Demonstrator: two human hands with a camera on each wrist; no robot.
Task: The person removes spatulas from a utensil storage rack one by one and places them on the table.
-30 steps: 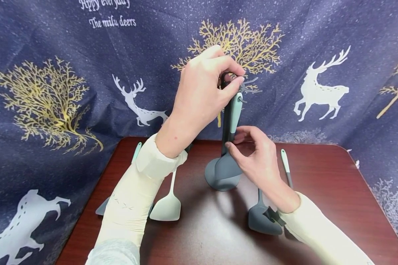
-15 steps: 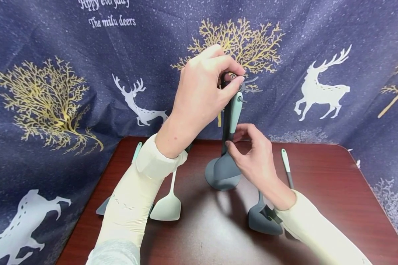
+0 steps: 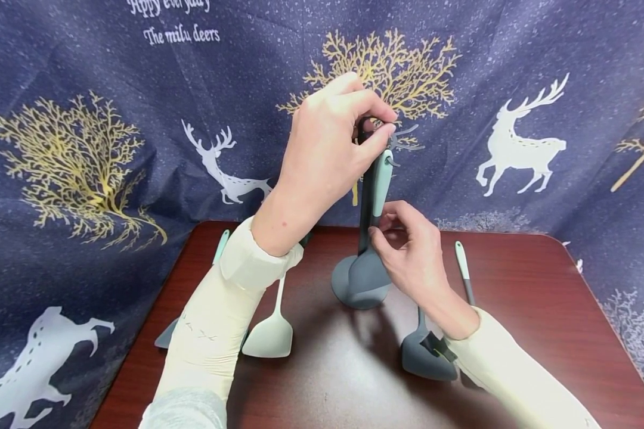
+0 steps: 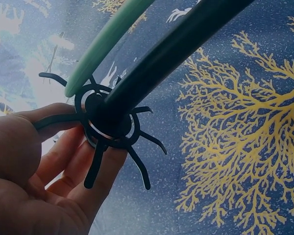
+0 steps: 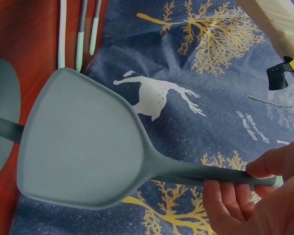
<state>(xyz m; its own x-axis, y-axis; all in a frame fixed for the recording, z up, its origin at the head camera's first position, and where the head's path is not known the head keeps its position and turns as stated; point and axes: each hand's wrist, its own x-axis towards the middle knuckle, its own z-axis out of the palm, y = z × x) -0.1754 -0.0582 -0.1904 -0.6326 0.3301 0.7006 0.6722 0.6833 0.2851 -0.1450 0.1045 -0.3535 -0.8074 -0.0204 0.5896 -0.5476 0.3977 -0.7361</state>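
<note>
At the top of a dark utensil stand (image 3: 366, 208), my left hand (image 3: 327, 137) grips the loop above the hooks. The left wrist view shows its fingers behind the hook ring (image 4: 135, 142), with curved hooks spreading outward. A grey spatula (image 5: 83, 142) with a mint-green handle hangs by its handle hole from one hook, slightly tilted against the pole. My right hand (image 3: 410, 247) pinches its grey shaft just below the green part, thumb on one side and fingers on the other. The spatula's blade is in front of the stand's round base (image 3: 349, 298).
Left on the brown table (image 3: 333, 381) lie a pale turner (image 3: 271, 336) and a mint-handled utensil (image 3: 222, 244), partly behind the left sleeve. To the right are a dark grey turner (image 3: 424, 357) and another mint-handled utensil (image 3: 463, 262). A patterned blue cloth (image 3: 434, 36) hangs behind.
The right hand has shifted slightly left, still pinching the shaft, and the spatula has swayed a little. The left hand stays on the stand's top.
</note>
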